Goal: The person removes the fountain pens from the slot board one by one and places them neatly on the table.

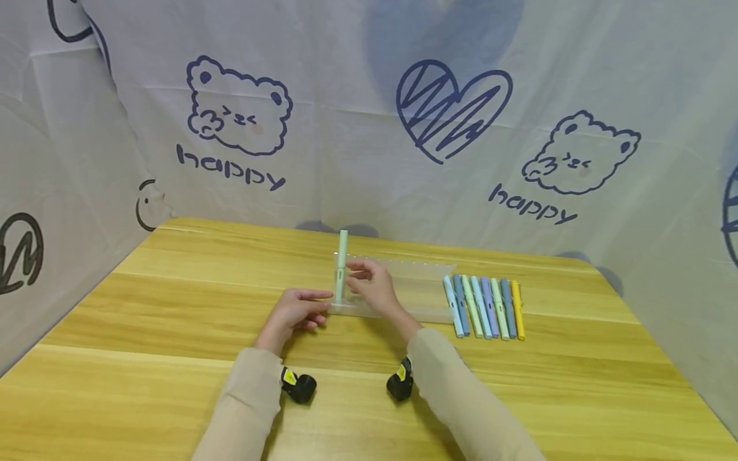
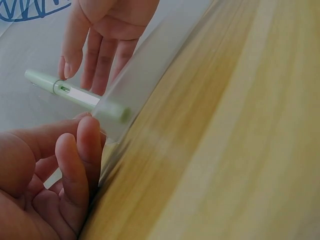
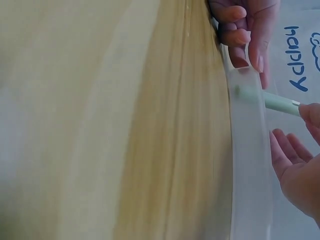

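A light green pen (image 1: pixel 341 269) stands upright at the left end of a clear plastic pen stand (image 1: pixel 423 291), its lower end behind the stand's front lip. My right hand (image 1: pixel 373 285) pinches the pen from the right, thumb and index at its middle; in the right wrist view the thumb covers part of the pen (image 3: pixel 281 103). At the stand's left end, my left hand (image 1: pixel 295 315) holds the corner between thumb and index finger. The left wrist view shows that hand's other fingers (image 2: pixel 72 165) curled beside the stand's edge (image 2: pixel 155 60).
Several capped pens (image 1: pixel 486 307) in blue, green, purple and yellow lie side by side on the wooden table (image 1: pixel 565 358), right of the stand. A printed cloth (image 1: pixel 346 128) hangs behind the table. Each wrist carries a small black camera (image 1: pixel 301 388).
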### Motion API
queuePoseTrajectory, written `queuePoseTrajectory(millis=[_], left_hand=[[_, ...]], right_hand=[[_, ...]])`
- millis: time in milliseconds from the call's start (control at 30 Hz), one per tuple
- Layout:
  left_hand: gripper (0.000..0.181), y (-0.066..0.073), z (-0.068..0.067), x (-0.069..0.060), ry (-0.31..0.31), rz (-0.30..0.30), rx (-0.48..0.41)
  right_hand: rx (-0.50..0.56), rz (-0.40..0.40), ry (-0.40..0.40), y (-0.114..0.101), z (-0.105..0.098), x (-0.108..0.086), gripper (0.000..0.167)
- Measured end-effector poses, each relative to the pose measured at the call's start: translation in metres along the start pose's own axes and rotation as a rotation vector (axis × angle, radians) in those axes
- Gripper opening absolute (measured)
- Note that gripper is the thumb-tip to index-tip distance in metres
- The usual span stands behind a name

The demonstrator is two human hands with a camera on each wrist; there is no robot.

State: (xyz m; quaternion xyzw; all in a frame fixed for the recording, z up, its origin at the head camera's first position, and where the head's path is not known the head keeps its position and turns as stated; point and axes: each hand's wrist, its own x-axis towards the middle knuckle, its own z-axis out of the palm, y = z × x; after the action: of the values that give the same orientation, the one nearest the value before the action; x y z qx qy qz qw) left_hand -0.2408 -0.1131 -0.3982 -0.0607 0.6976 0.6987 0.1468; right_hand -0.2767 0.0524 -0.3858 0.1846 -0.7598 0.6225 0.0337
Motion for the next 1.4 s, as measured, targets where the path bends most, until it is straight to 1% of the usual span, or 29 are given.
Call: queuePoseTrajectory(millis=[133,267,400,600,933,1133,1400], left_hand=[[0.033,0.0,0.0,-0.001,0.001,0.004,-0.004],[0.033,0.0,0.0,-0.001,-0.002,0.0,-0.009],[0.033,0.001,0.0,-0.001,-0.001,-0.001,-0.011],[0.033,0.001,0.0,-0.001,-0.001,-0.002,0.0],[0.033,0.0,0.0,0.0,-0.002,0.002,-0.002],[0.033,-0.001,0.0,0.001,-0.001,0.001,-0.002],[0.033,-0.001,0.0,0.0,0.0,-0.001,0.0]], right_hand=[[0.035,0.001,-0.01,-0.004,0.003,-0.001,0.027],[0.063,0.026,-0.019,-0.007,0.007,0.0,0.032],[0.063,0.049,-0.014,-0.004,0.01,0.003,0.037],[0.058,0.074,0.002,-0.002,0.012,0.004,0.04],[0.047,0.074,0.047,-0.005,0.014,0.002,0.041],[0.04,0.047,0.072,-0.005,0.014,0.001,0.044],[0.075,-0.009,0.116,-0.01,0.013,0.002,0.049]])
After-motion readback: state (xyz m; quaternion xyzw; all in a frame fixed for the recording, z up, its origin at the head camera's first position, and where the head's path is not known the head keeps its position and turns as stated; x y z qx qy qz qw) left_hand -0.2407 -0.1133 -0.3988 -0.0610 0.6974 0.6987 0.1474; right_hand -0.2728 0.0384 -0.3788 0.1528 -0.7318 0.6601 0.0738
